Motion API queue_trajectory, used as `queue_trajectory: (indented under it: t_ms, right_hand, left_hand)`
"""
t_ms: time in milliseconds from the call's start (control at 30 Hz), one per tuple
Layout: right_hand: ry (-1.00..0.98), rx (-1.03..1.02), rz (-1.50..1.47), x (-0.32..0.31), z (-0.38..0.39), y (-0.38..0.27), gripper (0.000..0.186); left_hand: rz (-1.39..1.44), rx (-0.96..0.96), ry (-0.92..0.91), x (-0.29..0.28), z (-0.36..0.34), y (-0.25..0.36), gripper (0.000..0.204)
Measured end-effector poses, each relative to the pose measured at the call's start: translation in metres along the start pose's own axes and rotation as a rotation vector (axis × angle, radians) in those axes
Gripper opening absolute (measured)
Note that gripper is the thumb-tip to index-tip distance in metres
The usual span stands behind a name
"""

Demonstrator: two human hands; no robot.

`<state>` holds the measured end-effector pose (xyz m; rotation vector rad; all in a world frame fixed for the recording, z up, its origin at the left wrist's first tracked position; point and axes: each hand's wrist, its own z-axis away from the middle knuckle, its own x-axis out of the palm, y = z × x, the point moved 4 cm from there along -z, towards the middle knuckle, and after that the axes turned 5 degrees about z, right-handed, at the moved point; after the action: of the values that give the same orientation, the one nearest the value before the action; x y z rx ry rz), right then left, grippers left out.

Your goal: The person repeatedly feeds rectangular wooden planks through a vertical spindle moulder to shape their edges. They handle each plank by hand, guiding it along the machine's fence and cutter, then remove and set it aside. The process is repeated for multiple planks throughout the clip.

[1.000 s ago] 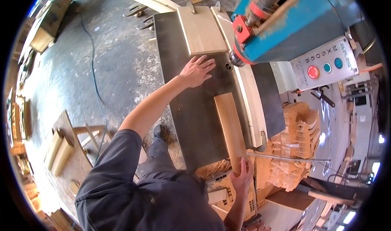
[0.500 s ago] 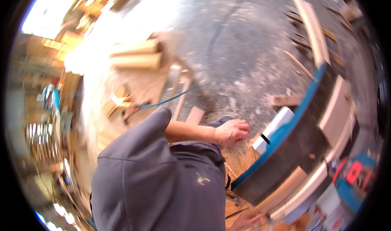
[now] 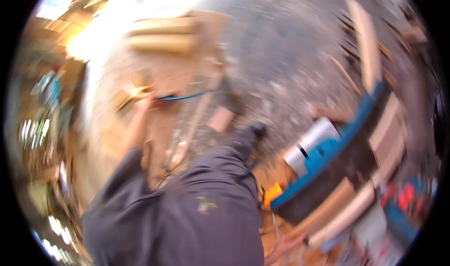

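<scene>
My left hand [image 3: 147, 98], blurred, is stretched out over a wooden worktable [image 3: 112, 74] at the left. It is at a small dark and orange tool [image 3: 166, 97] with a blue hose [image 3: 190, 96]; whether its fingers have closed on it is smeared. Low on the right, my right hand [image 3: 287, 245] is by the near end of a wooden strip [image 3: 323, 212]. That strip lies on a dark machine table with a blue edge [image 3: 328, 160]. The right fingers are too blurred to read.
Two yellowish rolled or rounded pieces [image 3: 161, 43] lie at the worktable's far end. Wood blocks [image 3: 123, 98] sit near the tool. A pale board [image 3: 365, 41] extends beyond the machine table. Red and blue equipment [image 3: 405, 198] stands at the right. Offcuts are on the grey floor [image 3: 276, 55].
My left hand has swung from in front of my body out left to the tool on the worktable. The right hand has shifted slightly up toward the wooden strip. The view has moved a little.
</scene>
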<state>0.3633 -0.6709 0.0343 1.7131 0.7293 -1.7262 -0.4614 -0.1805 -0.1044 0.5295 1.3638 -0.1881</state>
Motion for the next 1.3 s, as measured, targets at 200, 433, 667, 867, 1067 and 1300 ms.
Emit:
queue_trajectory:
  t_ms: [200,433,667,867,1067,1300]
  right_hand:
    - [-0.077,0.244,-0.117,-0.032,-0.027,-0.031,0.101]
    - [-0.007,0.255,-0.014,-0.018,-0.015,-0.054,0.104]
    - [-0.043,0.299,-0.032,-0.015,-0.008,-0.067,0.100]
    - [-0.095,0.331,0.020,-0.012,-0.006,-0.063,0.097]
    - [-0.063,0.330,0.021,-0.016,-0.012,-0.063,0.094]
    - [-0.054,0.194,-0.148,-0.009,-0.016,-0.052,0.094]
  left_hand:
    - [0.383,0.150,-0.079,0.024,-0.028,0.054,0.043]
    - [1.194,0.396,-0.463,-0.048,0.108,0.226,0.046]
    - [0.467,1.089,-1.500,-0.018,0.401,0.474,0.037]
    - [-0.394,1.446,-1.303,-0.022,0.616,0.468,0.059]
    - [-0.347,1.328,-1.253,-0.009,0.579,0.489,0.056]
    - [-0.263,1.267,-1.402,-0.017,0.475,0.379,0.043]
